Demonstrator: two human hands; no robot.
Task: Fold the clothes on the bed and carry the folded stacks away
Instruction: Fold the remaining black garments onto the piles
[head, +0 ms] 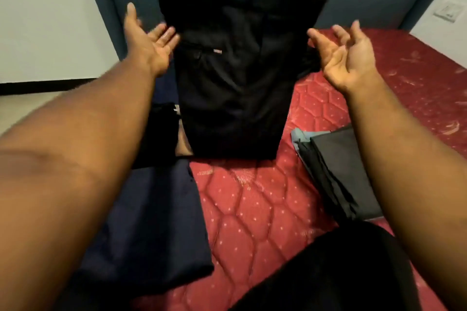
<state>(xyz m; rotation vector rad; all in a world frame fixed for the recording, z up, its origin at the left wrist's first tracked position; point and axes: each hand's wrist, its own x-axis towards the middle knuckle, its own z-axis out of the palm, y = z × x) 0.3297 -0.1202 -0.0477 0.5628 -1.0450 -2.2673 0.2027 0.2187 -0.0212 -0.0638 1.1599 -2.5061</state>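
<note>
Bottom of frame: dark cloth (341, 272) at lower right, navy garment (151, 222) at lower left, both on the red bed (252, 209). Right of centre: dark folded stack (338, 171) at the forearm's edge, a grey layer showing underneath.

Centre: black trousers (227, 78), long axis running near-to-far up the frame, near end resting on the bed, far end up against the blue headboard (366, 7). Airborne or draped, can't tell; blurred.

Both grips empty. Left hand (149, 40) palm up, fingers spread, fingertips at or just touching the trousers' left edge. Right hand (346, 55) palm up, fingers loosely spread, just beside the right edge; contact unclear.

Trousers sit squarely between the two hands, at their height, roughly equidistant. Left looks marginally closer to cloth. Likely next move: take both side edges and fold across the long axis, near end toward far. Risk: loose cloth slumping sideways before either hand takes hold.
</note>
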